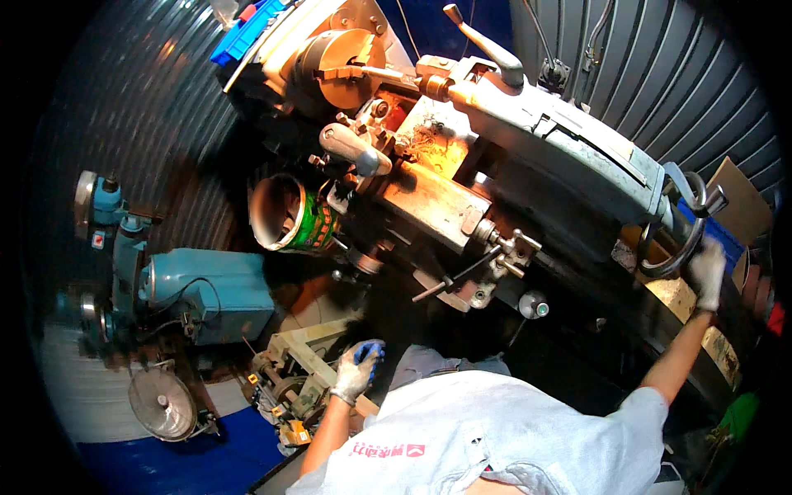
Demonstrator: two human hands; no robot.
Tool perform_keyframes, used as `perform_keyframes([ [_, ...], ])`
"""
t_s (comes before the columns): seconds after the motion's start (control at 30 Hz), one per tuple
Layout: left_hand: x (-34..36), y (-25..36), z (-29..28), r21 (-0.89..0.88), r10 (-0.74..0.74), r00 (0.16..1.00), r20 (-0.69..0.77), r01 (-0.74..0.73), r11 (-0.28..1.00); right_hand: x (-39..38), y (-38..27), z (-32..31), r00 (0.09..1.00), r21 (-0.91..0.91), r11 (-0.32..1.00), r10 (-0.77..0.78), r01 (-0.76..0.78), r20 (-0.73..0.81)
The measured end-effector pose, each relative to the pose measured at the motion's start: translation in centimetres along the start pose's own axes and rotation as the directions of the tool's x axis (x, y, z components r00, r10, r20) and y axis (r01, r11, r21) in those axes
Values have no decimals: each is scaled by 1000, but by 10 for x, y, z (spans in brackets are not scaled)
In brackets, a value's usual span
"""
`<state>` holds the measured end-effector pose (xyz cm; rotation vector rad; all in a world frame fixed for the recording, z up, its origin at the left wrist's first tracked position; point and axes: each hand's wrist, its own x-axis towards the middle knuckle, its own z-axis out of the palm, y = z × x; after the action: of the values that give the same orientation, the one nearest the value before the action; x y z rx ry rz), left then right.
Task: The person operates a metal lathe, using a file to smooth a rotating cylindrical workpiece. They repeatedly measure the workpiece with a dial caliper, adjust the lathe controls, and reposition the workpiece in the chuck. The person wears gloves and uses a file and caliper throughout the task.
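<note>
A metal lathe fills the upper middle, with a chuck (346, 70), a carriage (429, 206) and a tailstock (577, 165). My right hand (705, 272), gloved and blurred, reaches to the curved handwheel (660, 266) at the tailstock's right end; its grip is unclear. My left hand (356, 371), in a pale glove with blue on it, is low at centre below the carriage, fingers curled; whether they hold anything is hidden.
A teal machine (206, 280) stands at left above a round fan (162, 400). A green bucket (309, 219) sits beside the carriage. A metal frame (301, 351) lies by my left arm. Cardboard (742, 190) leans at the right; corrugated walls (627, 58) surround the lathe.
</note>
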<state>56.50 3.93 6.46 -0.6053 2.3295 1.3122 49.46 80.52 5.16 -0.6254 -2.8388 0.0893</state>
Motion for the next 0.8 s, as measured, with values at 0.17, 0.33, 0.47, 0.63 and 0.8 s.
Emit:
perform_keyframes([
  [0.17, 17, 4, 1, -5, 64, 992, 112, -63, 998, -14, -31, 69, 985, 537, 829, 171, -156, 24],
  [0.33, 22, 27, 0, 124, 122, 986, 112, -136, 983, 110, 68, 52, 930, 616, 757, 352, -218, -103],
  [0.47, 19, -27, -7, -78, -23, 997, 75, 29, 997, -6, 13, 1, 989, -27, 999, 28, -32, -142],
  [0.63, 39, -16, -39, 32, 74, 986, 150, -79, 996, -39, -48, 69, 975, 538, 821, 222, -193, 11],
  [0.8, 76, 34, -116, 180, -20, 998, 61, 8, 984, 37, -5, 59, 978, 272, 947, 196, -170, -71],
])
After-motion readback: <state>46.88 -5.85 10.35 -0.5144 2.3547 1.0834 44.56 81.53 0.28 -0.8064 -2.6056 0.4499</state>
